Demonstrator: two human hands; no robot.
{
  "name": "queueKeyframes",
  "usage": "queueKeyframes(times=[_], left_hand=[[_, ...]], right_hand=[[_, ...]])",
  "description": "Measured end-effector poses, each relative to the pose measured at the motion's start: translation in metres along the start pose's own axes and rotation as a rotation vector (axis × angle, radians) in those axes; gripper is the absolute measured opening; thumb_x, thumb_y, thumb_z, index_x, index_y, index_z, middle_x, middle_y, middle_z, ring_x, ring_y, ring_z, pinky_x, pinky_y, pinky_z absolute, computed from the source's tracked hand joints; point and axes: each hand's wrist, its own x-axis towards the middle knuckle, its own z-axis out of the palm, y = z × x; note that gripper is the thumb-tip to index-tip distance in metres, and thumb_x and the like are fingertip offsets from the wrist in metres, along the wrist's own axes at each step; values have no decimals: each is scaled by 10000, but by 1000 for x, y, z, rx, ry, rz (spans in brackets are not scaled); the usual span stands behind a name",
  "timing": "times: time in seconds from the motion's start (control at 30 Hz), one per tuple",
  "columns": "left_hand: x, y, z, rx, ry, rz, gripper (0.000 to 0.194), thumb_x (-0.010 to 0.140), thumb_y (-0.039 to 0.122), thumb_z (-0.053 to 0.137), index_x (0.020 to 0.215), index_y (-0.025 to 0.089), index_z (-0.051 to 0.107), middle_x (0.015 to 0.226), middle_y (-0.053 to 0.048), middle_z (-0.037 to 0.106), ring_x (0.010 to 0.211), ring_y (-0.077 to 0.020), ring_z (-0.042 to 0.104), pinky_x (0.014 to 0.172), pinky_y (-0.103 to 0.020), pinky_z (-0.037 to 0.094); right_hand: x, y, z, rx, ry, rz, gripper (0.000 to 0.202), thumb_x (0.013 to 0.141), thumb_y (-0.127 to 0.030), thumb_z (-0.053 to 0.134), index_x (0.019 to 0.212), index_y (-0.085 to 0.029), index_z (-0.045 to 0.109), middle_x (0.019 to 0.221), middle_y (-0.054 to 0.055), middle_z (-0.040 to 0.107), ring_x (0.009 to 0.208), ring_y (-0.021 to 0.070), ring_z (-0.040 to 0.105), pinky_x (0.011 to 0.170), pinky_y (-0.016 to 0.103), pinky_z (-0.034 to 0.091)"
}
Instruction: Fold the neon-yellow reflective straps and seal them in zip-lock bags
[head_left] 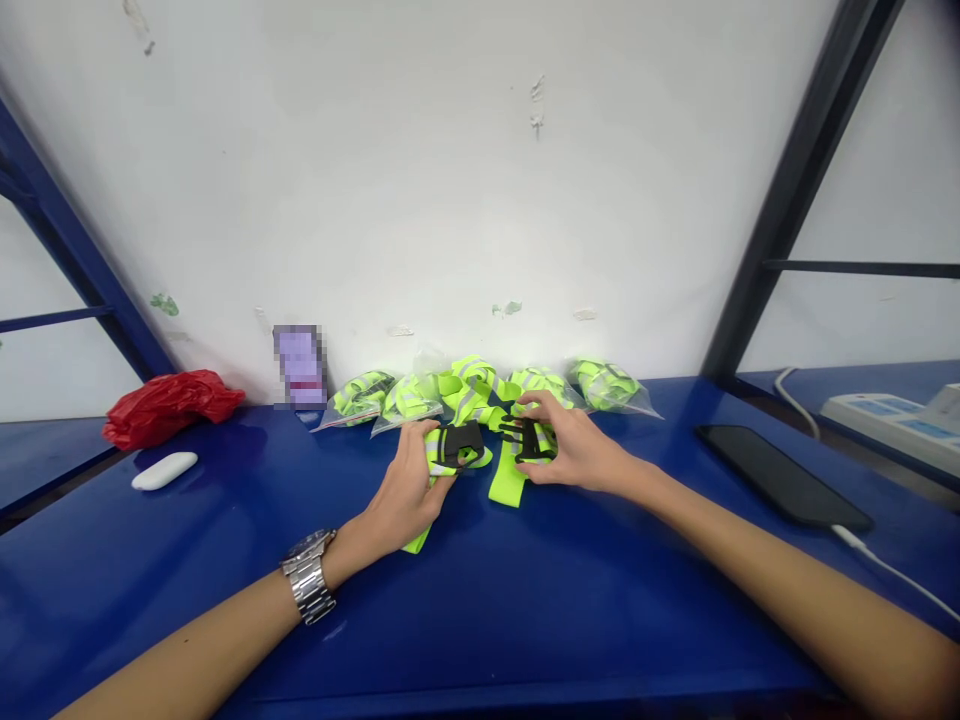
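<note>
Head view: a flat black plastic buckle socket (466, 442) on folded fluorescent yellow-green webbing with silvery reflective bands (435, 448) sits at the fingertips of the left hand (409, 485), and a black plastic pronged buckle half (531, 440) lies just to its right, in the right hand (574, 445). The relation that matters is between these two pieces: they are apart by a narrow gap, roughly level, each with its long axis running about left to right, the prongs pointing left toward the socket. Each hand is nearest its own piece. The left hand is closed, thumb and fingers gripping the webbing and the socket's rear end. The right hand is partly curled, fingers above and thumb below, pinching the pronged half between them. A plain yellow-green strap tail (508, 487) hangs in the gap, nearer the right hand. Beyond both hands, a loose heap of yellow-green reflective strap (474, 385) rests on the glossy blue tabletop (480, 600), among clear plastic bags of similar strap (611, 385). How the straps run behind the fingers cannot be told.
</note>
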Motion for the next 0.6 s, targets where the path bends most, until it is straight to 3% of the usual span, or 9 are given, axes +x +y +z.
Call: queueKeyframes(times=[0.2, 0.6], left_hand=[[0, 9, 0, -32, -53, 48, 476, 867, 218, 541, 1266, 192, 282, 1177, -118, 410, 1075, -245, 494, 932, -426, 463], [0, 8, 1, -29, -65, 51, 490, 857, 172, 541, 1270, 192, 278, 1169, -112, 407, 1073, -240, 480, 936, -413, 448]], right_hand=[[-2, -6, 9, 48, -69, -51, 721, 692, -295, 717, 1279, -209, 306, 1209, 154, 585, 1130, 284, 577, 854, 373, 475], [-2, -7, 8, 46, -55, -59, 707, 675, -274, 727, 1248, -210, 319, 1215, 152, 594, 1153, 280, 579, 860, 352, 474]])
